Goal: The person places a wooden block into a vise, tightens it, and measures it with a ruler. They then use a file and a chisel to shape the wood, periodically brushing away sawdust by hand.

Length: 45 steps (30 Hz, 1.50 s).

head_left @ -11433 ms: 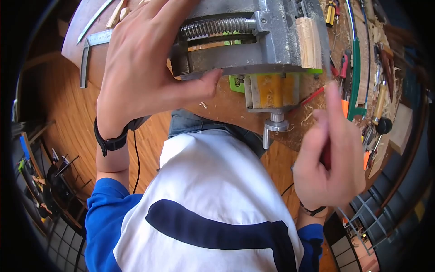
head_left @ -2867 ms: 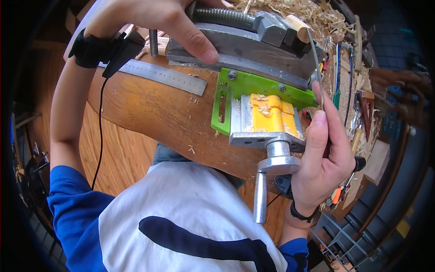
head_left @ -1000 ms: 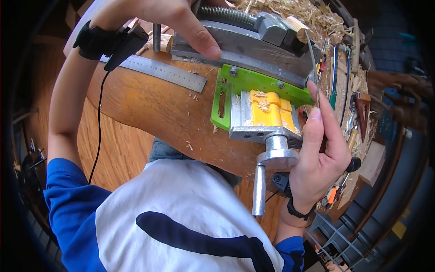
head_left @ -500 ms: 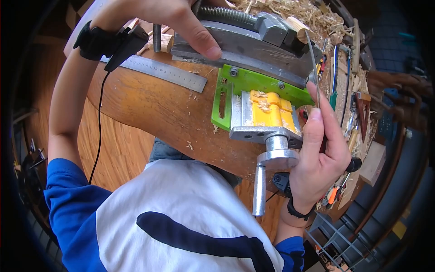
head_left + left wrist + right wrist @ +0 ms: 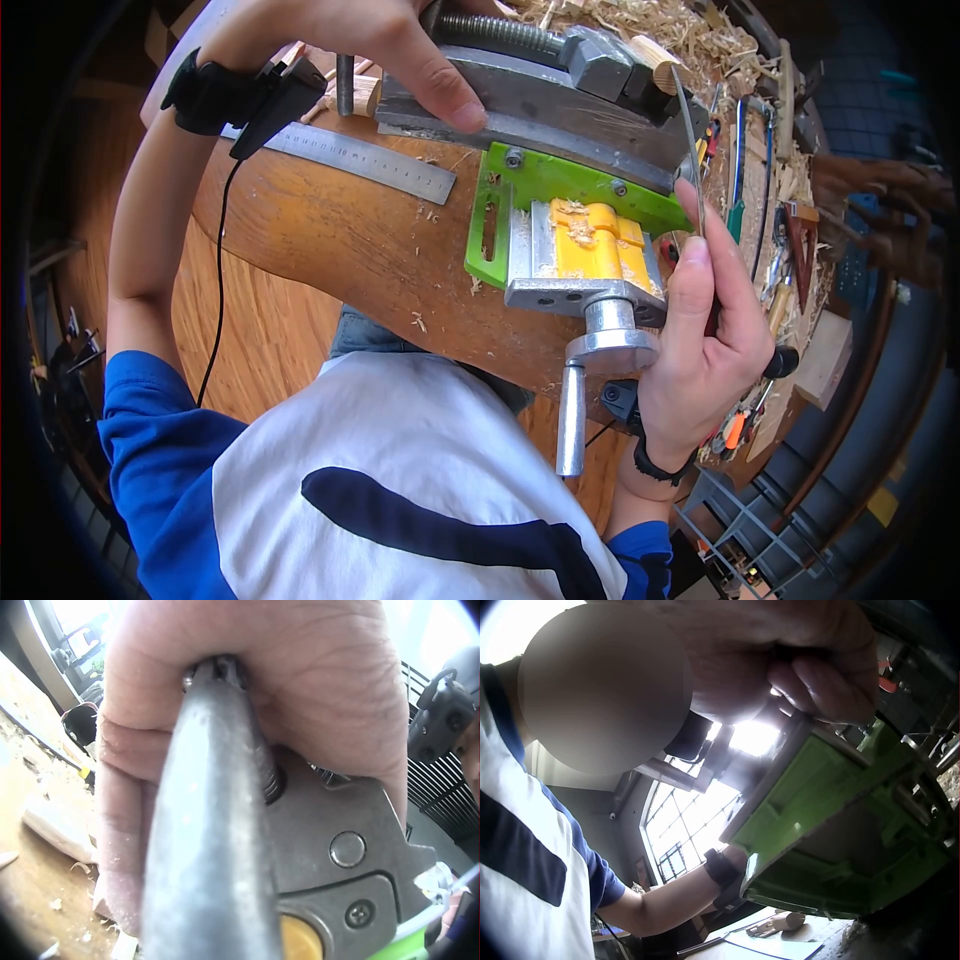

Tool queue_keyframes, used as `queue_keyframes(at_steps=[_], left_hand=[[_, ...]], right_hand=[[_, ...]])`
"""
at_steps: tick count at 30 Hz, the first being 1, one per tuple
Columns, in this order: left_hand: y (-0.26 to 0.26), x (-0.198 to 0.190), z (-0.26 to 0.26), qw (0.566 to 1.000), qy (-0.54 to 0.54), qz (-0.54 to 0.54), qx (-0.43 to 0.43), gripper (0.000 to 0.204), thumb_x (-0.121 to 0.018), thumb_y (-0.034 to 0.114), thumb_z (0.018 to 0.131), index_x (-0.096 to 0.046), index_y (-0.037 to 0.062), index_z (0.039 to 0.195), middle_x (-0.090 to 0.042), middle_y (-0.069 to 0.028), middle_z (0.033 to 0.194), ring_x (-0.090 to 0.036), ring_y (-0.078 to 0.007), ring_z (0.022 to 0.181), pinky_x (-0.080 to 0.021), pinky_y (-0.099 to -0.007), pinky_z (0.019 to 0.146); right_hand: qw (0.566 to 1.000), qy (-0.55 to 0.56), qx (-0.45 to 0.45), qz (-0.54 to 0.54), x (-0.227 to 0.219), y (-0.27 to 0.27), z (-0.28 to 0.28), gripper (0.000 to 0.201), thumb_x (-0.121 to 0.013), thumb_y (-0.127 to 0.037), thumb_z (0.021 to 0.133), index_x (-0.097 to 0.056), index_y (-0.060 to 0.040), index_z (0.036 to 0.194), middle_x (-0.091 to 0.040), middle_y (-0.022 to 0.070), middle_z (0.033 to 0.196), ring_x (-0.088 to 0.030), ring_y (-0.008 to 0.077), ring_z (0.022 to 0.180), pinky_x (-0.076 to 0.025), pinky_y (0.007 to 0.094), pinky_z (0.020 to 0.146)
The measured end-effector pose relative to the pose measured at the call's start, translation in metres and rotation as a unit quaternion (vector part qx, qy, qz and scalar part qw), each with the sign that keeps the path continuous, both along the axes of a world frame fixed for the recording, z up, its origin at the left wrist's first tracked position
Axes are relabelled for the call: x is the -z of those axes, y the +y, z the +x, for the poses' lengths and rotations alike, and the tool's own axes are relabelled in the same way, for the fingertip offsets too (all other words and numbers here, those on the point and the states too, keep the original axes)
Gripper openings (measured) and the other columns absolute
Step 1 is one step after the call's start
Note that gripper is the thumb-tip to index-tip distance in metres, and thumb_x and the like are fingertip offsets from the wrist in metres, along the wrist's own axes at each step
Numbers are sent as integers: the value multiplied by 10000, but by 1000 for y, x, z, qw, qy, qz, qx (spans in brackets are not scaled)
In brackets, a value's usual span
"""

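A grey metal vise [image 5: 540,95] holds a round-ended wood piece [image 5: 655,58] near its right end. My left hand [image 5: 400,45] grips the vise's left part, thumb down its near side; the other fingers are mostly hidden. In the left wrist view its palm [image 5: 300,682] bears on the metal behind a steel bar [image 5: 214,817]. Between thumb and index finger, my right hand [image 5: 705,340] pinches a thin metal strip [image 5: 690,130], which stands beside the wood's end. The right wrist view shows that hand [image 5: 780,660] above a green bracket [image 5: 802,795].
Below the vise is a small clamp with yellow jaws [image 5: 590,240] and a crank handle [image 5: 572,415]. A steel ruler [image 5: 370,165] lies on the wooden bench [image 5: 330,235]. Shavings [image 5: 690,35] and several tools lie behind and right. A black cable [image 5: 218,280] hangs from my left wrist.
Since the oldest frame, my left hand has gone from spread over the vise to its left part, and the head view has shifted. Over the last second both hands look almost still.
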<state>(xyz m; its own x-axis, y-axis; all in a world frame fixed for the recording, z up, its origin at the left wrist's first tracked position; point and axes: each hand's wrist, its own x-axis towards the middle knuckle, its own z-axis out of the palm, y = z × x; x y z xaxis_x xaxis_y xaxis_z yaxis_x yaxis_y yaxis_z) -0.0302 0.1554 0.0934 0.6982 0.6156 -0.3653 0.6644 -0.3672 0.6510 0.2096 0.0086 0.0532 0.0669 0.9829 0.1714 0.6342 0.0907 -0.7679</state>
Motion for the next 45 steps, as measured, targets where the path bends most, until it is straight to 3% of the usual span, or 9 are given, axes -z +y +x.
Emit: queue_keyframes(at_steps=[3, 6, 9, 10, 12, 16, 20, 30, 45], left_hand=[[14, -7, 7, 991, 57, -112, -47, 697, -867, 445, 646, -689, 40, 1184, -750, -113, 948, -706, -183, 781, -546, -268, 677], [-14, 8, -9, 977, -126, 152, 78, 687, -807, 429, 747, -607, -112, 1121, -711, -171, 811, -677, -205, 673, -533, -287, 584], [22, 37, -12, 996, 62, -19, -53, 852, -836, 368, 549, -613, -34, 1265, -639, -201, 1242, -659, -291, 1042, -504, -344, 899], [16, 36, -13, 994, 64, 60, -72, 885, -879, 421, 513, -642, -46, 1227, -676, -195, 1122, -655, -263, 984, -486, -323, 882], [17, 40, -14, 997, 9, 43, -62, 913, -879, 417, 505, -628, -38, 1256, -691, -178, 1068, -648, -256, 1000, -462, -326, 922], [8, 43, -20, 993, -38, 24, -112, 895, -877, 409, 557, -613, -68, 1267, -696, -186, 1084, -639, -222, 1029, -455, -311, 936], [-9, 33, -7, 995, -38, 37, -83, 923, -851, 378, 584, -551, -93, 1320, -689, -187, 1088, -635, -219, 1031, -440, -320, 969], [-57, 38, 2, 970, -7, 234, 65, 892, -863, 265, 537, -544, -129, 1271, -665, -234, 1069, -660, -397, 964, -498, -392, 898], [-83, 46, 1, 940, -28, 335, 49, 813, -848, 326, 608, -575, -68, 1264, -661, -211, 1005, -664, -383, 859, -520, -402, 771]], right_hand=[[1000, 5, 10, -24, -2, -1, -1, 322, -527, -132, 1009, -630, 40, 1261, -674, 135, 1238, -627, 95, 961, -501, 251, 861], [997, -53, -4, 55, 8, 2, 0, 339, -514, -133, 1014, -605, 31, 1298, -716, 85, 1009, -591, 53, 801, -488, 207, 706], [967, 194, 92, 137, 5, -12, 25, 372, -492, -83, 1000, -550, 9, 1357, -720, 115, 937, -484, 47, 603, -395, 202, 555], [969, 141, 164, 123, -1, -16, 38, 363, -468, -95, 1019, -499, -11, 1371, -630, 26, 778, -334, 19, 563, -310, 183, 531], [966, 110, 227, 56, 14, -25, 71, 249, -473, -104, 1026, -523, -11, 1252, -508, -21, 683, -390, 30, 586, -346, 183, 563], [967, -50, 232, -94, 34, -64, 94, 153, -543, -117, 992, -488, -4, 1078, -646, 126, 708, -641, 203, 634, -472, 324, 593], [961, -128, 238, -64, 63, -82, 99, 158, -585, -113, 948, -486, -18, 1026, -651, 171, 715, -653, 382, 662, -485, 453, 578], [946, -252, 196, -66, 91, -84, 90, 223, -687, -131, 865, -530, -19, 976, -607, 186, 773, -629, 370, 730, -489, 462, 640], [905, -350, 233, -57, 68, -107, 114, 183, -692, -139, 864, -618, 13, 933, -609, 172, 918, -629, 358, 880, -521, 443, 752]])
